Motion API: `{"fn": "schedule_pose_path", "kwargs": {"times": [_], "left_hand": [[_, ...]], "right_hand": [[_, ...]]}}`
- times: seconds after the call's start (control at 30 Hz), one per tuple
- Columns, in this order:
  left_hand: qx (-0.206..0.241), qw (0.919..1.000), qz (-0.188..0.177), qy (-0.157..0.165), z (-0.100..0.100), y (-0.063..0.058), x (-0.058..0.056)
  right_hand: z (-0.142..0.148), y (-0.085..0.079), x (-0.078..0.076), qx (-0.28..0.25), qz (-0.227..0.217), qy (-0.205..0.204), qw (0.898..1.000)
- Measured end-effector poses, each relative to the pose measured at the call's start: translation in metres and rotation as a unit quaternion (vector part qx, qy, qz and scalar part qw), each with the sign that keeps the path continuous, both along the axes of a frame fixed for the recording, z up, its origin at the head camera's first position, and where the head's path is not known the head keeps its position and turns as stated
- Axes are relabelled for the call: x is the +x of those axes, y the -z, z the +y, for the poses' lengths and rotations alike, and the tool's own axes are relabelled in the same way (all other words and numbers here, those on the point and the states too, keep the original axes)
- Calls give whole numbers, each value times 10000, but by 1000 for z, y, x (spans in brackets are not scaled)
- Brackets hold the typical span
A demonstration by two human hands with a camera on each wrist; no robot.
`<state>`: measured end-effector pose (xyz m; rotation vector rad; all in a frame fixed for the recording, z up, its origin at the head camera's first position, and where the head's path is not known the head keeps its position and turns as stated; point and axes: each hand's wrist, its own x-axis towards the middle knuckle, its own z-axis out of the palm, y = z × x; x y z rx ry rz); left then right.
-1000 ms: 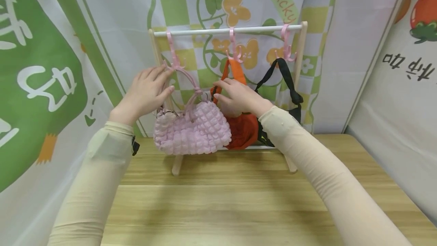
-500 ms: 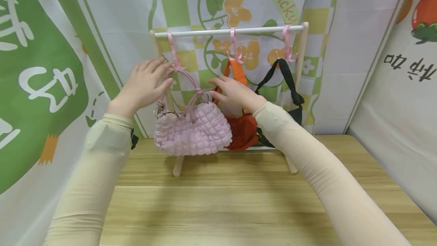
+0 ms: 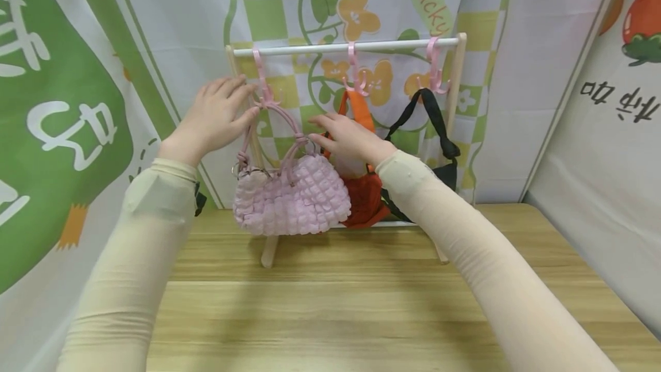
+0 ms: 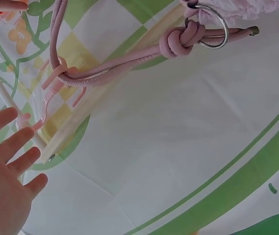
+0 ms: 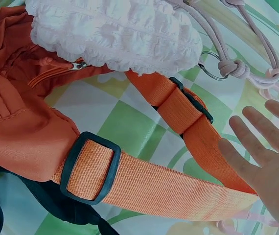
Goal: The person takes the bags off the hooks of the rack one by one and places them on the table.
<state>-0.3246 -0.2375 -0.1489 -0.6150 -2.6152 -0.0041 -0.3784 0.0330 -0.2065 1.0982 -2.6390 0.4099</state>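
A puffy pale pink handbag hangs by its cord handle from the left pink hook. My left hand is beside the top of that handle, fingers extended; the left wrist view shows a gap between hand and cord. To the right of the handbag, my right hand is held in front of the orange strap, holding nothing, its fingers straight. The red-orange bag on that strap hangs from the middle hook, partly behind the pink handbag and my right arm.
A black bag hangs by its strap from the right hook, partly behind my right sleeve. The rack has a white top bar and wooden legs standing on the wood-grain table. Printed curtains enclose the table.
My left hand has drifted slightly up and left, away from the pink handle. My right hand has shifted a little left. The bags hang almost unmoved.
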Motion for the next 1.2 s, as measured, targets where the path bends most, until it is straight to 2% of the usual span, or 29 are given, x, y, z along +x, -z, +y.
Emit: {"fn": "schedule_pose_path", "kwargs": {"times": [0.53, 1.2], "left_hand": [[-136, 9998, -92, -57, 1, -22, -6], [-346, 9993, 99, -131, -12, -43, -16]], "right_hand": [[-14, 0, -4, -295, -443, -166, 9984], [-14, -7, -15, -211, -394, -113, 9989]]}}
